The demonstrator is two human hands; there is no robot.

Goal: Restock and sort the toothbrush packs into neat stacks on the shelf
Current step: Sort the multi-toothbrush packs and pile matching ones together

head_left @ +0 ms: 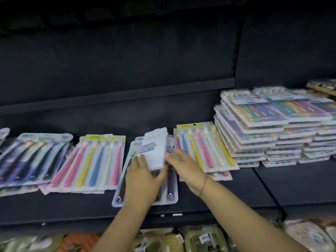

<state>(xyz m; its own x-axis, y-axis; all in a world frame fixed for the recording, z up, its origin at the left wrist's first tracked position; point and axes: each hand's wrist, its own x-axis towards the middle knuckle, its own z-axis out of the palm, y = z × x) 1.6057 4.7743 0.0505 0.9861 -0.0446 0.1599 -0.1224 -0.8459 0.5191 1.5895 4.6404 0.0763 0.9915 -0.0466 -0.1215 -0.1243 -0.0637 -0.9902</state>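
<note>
A white-backed toothbrush pack [154, 148] is tilted up at the shelf's middle, its blank rear with a barcode label facing me. My left hand [143, 177] grips its lower left edge and my right hand [183, 166] grips its right edge. Under it lies a pale lilac pack with dark brushes [171, 188]. A pack of pink, yellow and blue brushes [94, 160] lies to the left, and a similar yellow-topped pack [205, 144] to the right. Dark purple brush packs [27, 159] fan out at far left.
Two tall stacks of flat multicolour packs [272, 128] stand at the right on the black shelf [218, 195]. The shelf's back panel is dark and bare. More packaged goods [200, 237] fill the lower shelf below the front edge.
</note>
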